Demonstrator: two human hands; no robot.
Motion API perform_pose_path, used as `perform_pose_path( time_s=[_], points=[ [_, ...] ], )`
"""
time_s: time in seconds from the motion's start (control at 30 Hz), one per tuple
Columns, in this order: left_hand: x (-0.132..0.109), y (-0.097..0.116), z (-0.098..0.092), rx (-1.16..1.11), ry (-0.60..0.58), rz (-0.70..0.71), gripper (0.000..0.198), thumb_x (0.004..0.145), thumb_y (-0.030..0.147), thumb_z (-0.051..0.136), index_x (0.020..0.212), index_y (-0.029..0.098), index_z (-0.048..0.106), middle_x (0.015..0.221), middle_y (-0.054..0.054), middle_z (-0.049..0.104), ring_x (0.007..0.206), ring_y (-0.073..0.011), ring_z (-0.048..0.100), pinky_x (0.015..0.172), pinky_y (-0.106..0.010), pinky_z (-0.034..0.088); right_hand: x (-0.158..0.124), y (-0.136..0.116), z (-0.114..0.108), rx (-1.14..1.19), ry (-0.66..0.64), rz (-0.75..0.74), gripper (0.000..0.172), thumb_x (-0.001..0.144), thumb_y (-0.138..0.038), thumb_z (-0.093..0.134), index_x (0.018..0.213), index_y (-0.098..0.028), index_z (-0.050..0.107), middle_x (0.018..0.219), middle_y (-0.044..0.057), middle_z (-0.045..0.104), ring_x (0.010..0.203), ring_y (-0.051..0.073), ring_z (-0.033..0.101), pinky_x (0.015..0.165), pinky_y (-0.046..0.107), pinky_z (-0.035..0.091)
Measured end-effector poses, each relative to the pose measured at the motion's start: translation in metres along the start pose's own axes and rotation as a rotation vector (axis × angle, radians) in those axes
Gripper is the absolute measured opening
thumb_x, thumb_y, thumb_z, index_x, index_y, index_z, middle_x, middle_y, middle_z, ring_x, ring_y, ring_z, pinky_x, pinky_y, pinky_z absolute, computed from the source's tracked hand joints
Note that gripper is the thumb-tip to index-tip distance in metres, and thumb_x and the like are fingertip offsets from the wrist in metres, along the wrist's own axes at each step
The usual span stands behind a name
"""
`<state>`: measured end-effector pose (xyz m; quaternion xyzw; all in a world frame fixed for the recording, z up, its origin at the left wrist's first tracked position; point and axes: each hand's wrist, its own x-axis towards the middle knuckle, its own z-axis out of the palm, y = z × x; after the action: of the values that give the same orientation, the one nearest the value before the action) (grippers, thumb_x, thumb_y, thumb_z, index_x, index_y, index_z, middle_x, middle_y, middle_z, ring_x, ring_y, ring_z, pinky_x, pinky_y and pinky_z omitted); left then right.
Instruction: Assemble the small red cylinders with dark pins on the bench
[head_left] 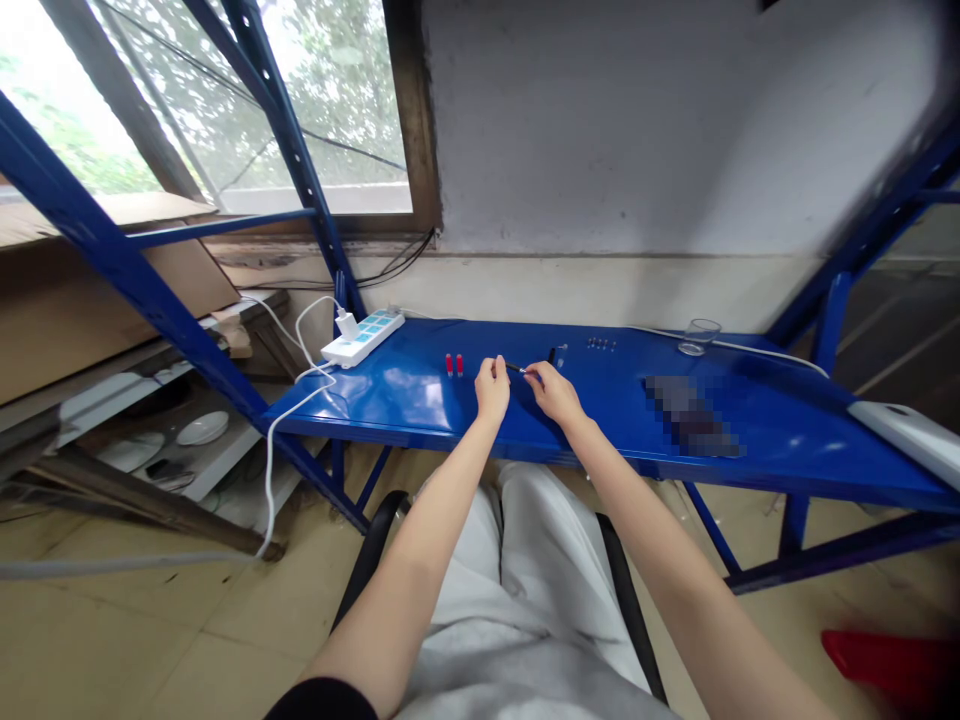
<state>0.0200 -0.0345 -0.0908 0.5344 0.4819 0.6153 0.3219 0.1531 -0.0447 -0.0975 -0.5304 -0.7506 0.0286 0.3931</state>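
Observation:
Both my hands are over the blue tabletop (405, 395), closed on the two ends of a slim black pen-like rod (514, 368). My left hand (492, 387) grips its left end. At the light-coloured right end, my right hand (553, 390) pinches with thumb and forefinger. Left of my hands stand or lie two small red pieces (454, 365) with pale lower ends; which, I cannot tell. Just beyond my right hand are a short black piece (551, 355) and a small clear piece (562, 361). Several tiny metallic pieces (601, 344) form a row farther right.
A white power strip (364, 338) with a plug and cable occupies the back left. A clear glass (699, 338) stands at the back right, before a pixelated dark object (694, 415). A white object (911, 440) covers the right end. Blue posts (832, 320) frame the table.

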Motion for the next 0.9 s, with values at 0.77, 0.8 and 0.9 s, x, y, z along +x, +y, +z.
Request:
perform_pose_path(
  time_s=[0.77,0.8,0.9],
  points=[
    [0.0017,-0.0088,0.0059,-0.129,-0.322,0.067,0.021,0.084,0.038,0.043,0.082,0.018,0.049,0.058,0.005,0.046,0.036,-0.0044,0.040,0.037,-0.017,0.030,-0.0016,-0.0030,-0.0018,0.008,0.015,-0.072,0.022,0.087,-0.032,0.040,0.096,-0.020,0.056,0.088,0.005,0.058,0.074,0.015,0.054,0.061,0.024,0.038],
    [0.0021,-0.0094,0.0060,-0.134,-0.323,0.062,0.021,0.084,0.039,0.044,0.081,0.018,0.049,0.058,0.005,0.045,0.036,-0.0043,0.040,0.036,-0.017,0.030,-0.0015,-0.0023,-0.0014,0.010,0.008,-0.075,0.021,0.087,-0.031,0.041,0.095,-0.020,0.056,0.087,0.005,0.059,0.073,0.015,0.054,0.061,0.024,0.038],
    [0.0021,-0.0089,0.0053,-0.139,-0.327,0.048,0.022,0.082,0.039,0.047,0.079,0.018,0.050,0.058,0.005,0.045,0.035,-0.0039,0.040,0.036,-0.017,0.031,-0.0012,-0.0015,-0.0006,0.002,-0.023,-0.072,0.018,0.085,-0.030,0.043,0.091,-0.020,0.057,0.083,0.004,0.060,0.072,0.015,0.054,0.061,0.024,0.037]
  ],
)
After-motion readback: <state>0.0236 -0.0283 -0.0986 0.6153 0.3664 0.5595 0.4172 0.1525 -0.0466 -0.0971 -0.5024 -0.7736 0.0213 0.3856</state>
